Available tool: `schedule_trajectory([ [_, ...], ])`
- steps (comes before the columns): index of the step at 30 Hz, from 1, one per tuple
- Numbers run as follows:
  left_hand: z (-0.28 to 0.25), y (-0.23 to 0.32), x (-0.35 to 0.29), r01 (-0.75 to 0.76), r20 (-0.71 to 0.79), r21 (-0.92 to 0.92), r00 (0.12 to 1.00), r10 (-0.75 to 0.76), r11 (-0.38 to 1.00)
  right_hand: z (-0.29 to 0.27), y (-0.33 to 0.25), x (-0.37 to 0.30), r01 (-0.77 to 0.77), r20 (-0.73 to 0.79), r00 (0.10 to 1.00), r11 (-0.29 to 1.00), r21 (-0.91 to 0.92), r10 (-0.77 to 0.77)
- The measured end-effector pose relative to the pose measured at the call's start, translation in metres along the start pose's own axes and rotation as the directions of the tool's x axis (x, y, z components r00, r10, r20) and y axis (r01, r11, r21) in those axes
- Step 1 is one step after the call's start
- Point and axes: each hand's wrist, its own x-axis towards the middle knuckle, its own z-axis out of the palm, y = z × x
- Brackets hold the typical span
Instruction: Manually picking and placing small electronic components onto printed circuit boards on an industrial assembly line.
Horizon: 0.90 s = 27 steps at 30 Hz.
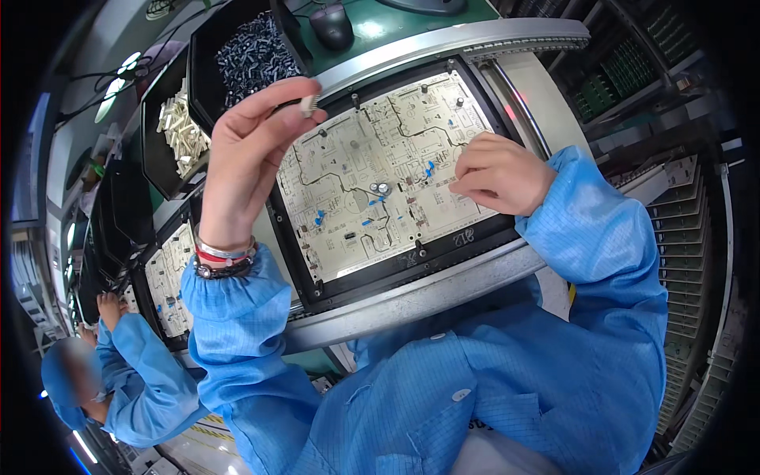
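Observation:
Raised over the far left corner of a pale circuit board [348,150], my left hand [252,142] pinches a small white pin connector [308,104] between thumb and fingers. The connector's thin pins show at its side. My right hand [499,174] is at the board's right part, fingers curled together with the tips pointing left; what they hold, if anything, is hidden. Blue components [430,169] stand on the board near my right fingertips. Two round capacitors [380,189] sit near its middle. A black frame [372,277] surrounds the board.
Metal rails [412,289] run along the frame's near and far sides. Black bins hold white connectors [182,131] and dark small parts [257,59]. A mouse [331,28] lies beyond the far rail. At left, a co-worker [142,380] works at another board [170,273]. Racked boards [685,237] stand at right.

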Motion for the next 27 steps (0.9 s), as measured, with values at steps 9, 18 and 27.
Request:
schedule_trajectory([
  [9, 0.047, -0.017, 0.042, 0.071, 0.091, 0.083, 0.993, -0.078, 0.994, 0.015, -0.002, -0.004, 0.062, -0.111, 0.99, 0.985, -0.164, -0.081],
  [18, 0.073, -0.026, 0.066, 0.12, 0.152, 0.106, 0.979, -0.135, 0.987, 0.019, 0.002, -0.007, -0.037, -0.117, 0.992, 0.998, 0.051, 0.042],
  [27, 0.076, -0.035, 0.074, 0.14, 0.132, 0.107, 0.979, -0.154, 0.984, 0.026, -0.004, -0.003, 0.076, -0.16, 0.979, 0.96, -0.271, -0.123],
])
